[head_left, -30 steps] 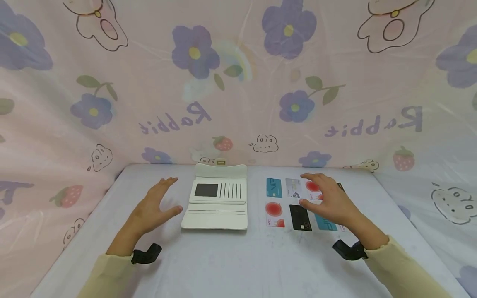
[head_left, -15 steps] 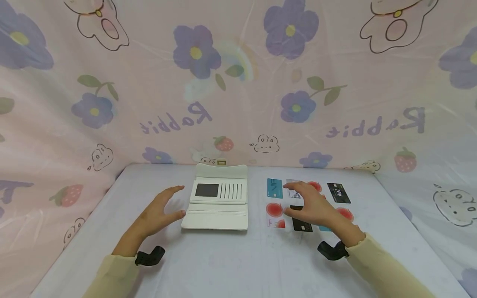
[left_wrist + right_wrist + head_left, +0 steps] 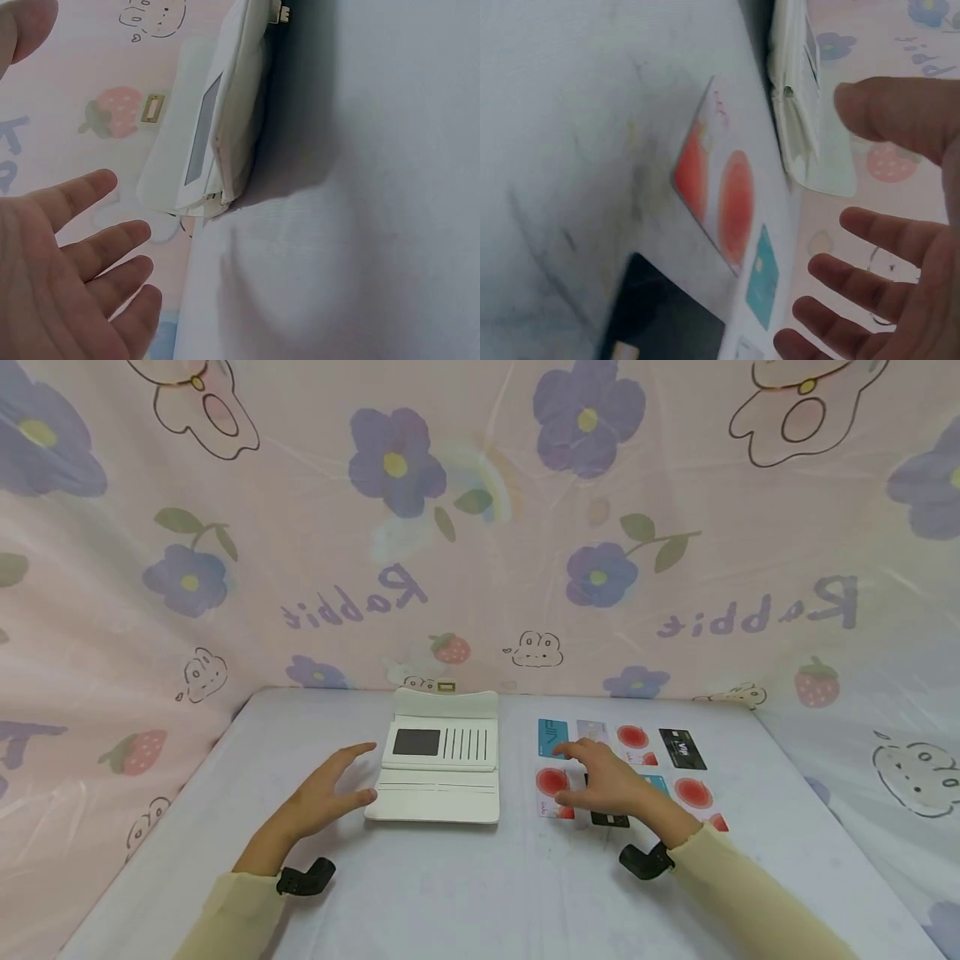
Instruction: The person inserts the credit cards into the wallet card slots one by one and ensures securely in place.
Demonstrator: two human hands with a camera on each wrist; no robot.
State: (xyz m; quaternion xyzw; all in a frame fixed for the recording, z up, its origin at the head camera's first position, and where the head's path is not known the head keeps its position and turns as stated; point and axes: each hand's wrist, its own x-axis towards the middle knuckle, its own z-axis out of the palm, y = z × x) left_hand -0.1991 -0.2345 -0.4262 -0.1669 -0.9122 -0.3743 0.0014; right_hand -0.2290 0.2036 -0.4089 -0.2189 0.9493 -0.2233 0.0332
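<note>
A white wallet (image 3: 437,806) lies unfolded on the table, its inside showing card slits and a dark window (image 3: 416,742). My left hand (image 3: 318,797) hovers at its left edge, fingers spread and holding nothing. The left wrist view shows the wallet (image 3: 244,127) standing beyond the loose fingers. Over the left part of two rows of cards is my right hand (image 3: 615,787), thumb and fingers apart, nothing held. It partly covers a black card (image 3: 611,820) and overlaps a blue card (image 3: 551,732). A white card with red circles (image 3: 736,210) lies nearest its thumb.
Other cards lie to the right: a black VIP card (image 3: 682,749), a red-circled card (image 3: 633,737) and another red-circled card (image 3: 693,793). A patterned curtain (image 3: 480,543) hangs behind the white table (image 3: 465,893). Each wrist carries a black camera mount (image 3: 307,878).
My right hand has moved left across the cards, uncovering those on the right. My left hand has shifted slightly right, closer to the wallet. The wallet and cards stay in place.
</note>
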